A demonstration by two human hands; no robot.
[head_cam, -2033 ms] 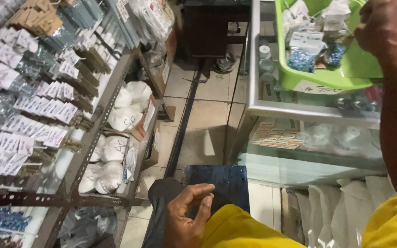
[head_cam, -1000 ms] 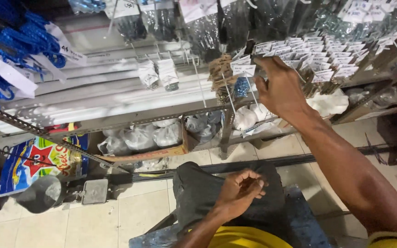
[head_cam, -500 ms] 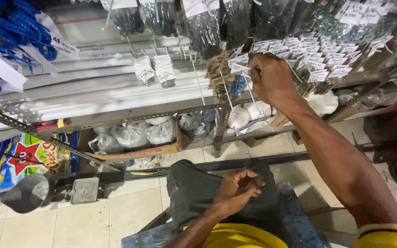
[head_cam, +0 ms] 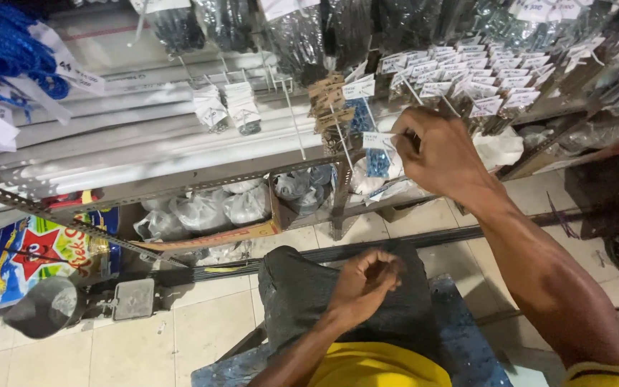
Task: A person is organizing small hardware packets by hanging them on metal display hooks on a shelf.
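Observation:
My right hand (head_cam: 440, 154) is stretched out to a display rack of hanging packets, its fingers pinched on the white header card of a small blue packet (head_cam: 377, 152) that hangs on a wire hook. Brown-carded packets (head_cam: 331, 100) hang just left of it. More white-tagged packets (head_cam: 467, 82) hang above and to the right. My left hand (head_cam: 365, 282) rests on my dark-trousered knee (head_cam: 302, 294), fingers curled loosely with nothing seen in them.
White pipes (head_cam: 145, 154) lie on a metal shelf to the left. Clear bags (head_cam: 209, 208) fill a carton below. Blue rope coils (head_cam: 1, 57) hang top left. A printed sack (head_cam: 34, 251) and a grey funnel (head_cam: 41, 307) sit on the tiled floor.
The view swung from a green tray on a glass counter to this rack. My right hand shifted slightly along the hooks and now pinches the blue packet's card. My left hand stays on my knee.

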